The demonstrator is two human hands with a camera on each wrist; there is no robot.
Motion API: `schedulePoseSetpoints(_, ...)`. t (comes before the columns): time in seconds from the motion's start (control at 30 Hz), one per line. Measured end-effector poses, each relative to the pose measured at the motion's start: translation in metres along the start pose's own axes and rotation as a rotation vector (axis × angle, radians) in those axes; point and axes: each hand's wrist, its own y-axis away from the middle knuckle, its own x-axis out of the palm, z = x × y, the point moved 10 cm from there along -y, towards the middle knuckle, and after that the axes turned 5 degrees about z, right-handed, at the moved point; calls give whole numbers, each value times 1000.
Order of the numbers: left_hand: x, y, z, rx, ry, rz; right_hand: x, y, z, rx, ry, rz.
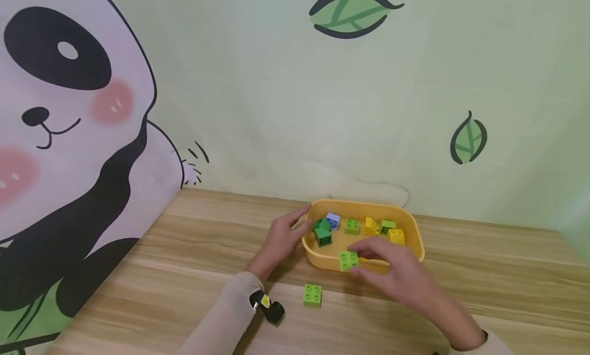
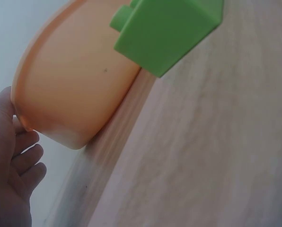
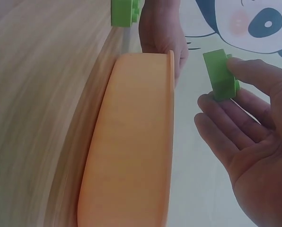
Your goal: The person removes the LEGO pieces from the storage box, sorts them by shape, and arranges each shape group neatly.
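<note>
My right hand point(image 1: 400, 267) pinches a light green toy building block point(image 1: 348, 261) between thumb and fingers. In the head view it overlaps the front rim of a yellow-orange plastic tub point(image 1: 318, 260); the right wrist view shows the block point(image 3: 220, 74) raised above the rim. At the tub's left end my left hand point(image 1: 282, 238) holds the rim, its thumb toward the inside and fingers along the outside. Another light green block point(image 1: 312, 295), studs up, stands on the table before the tub; it looms large in the left wrist view point(image 2: 171, 33).
Inside the tub lie dark green blocks point(image 1: 323, 237), a blue block point(image 1: 333, 221), a light green block point(image 1: 352, 226) and yellow blocks point(image 1: 395, 236). The wooden table point(image 1: 193, 252) meets a wall point(image 1: 258, 114) printed with a panda and leaves. A thin cable point(image 1: 407, 193) runs behind the tub.
</note>
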Motion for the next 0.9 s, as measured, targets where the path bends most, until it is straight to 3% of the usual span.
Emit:
schedulePoseSetpoints(0.57, 0, 0, 1, 0, 0, -1, 9, 3, 3, 8, 19, 55)
schedulePoseSetpoints(0.9, 0, 0, 0, 18, 13, -1, 19, 7, -7, 97, -63, 137)
